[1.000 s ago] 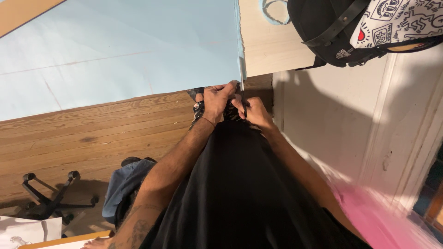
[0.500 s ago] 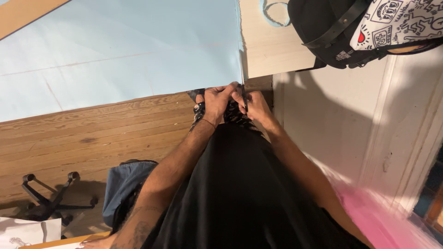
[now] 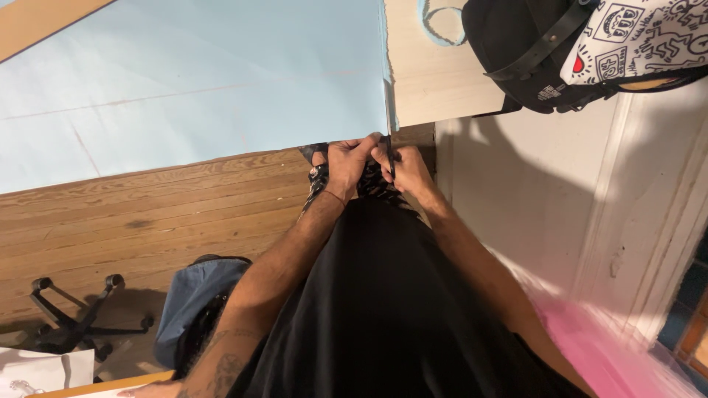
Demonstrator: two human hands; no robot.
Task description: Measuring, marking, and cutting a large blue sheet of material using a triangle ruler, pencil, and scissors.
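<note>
Wooden floorboards below, both hands meeting at a lace under the worktop corner.

Pale worktop point(image 3: 435, 81) carries a light blue paper sheet point(image 3: 199, 81) and a black bag point(image 3: 531, 51) at far right. Left hand point(image 3: 346, 166) and right hand point(image 3: 409, 171) are pinched together, touching, on a thin dark lace point(image 3: 390, 158) over a patterned shoe point(image 3: 376, 184), mostly hidden. That lace runs straight away from the body, between the two hands, equally near each. An office chair base point(image 3: 66, 324) stands at near left.
</note>
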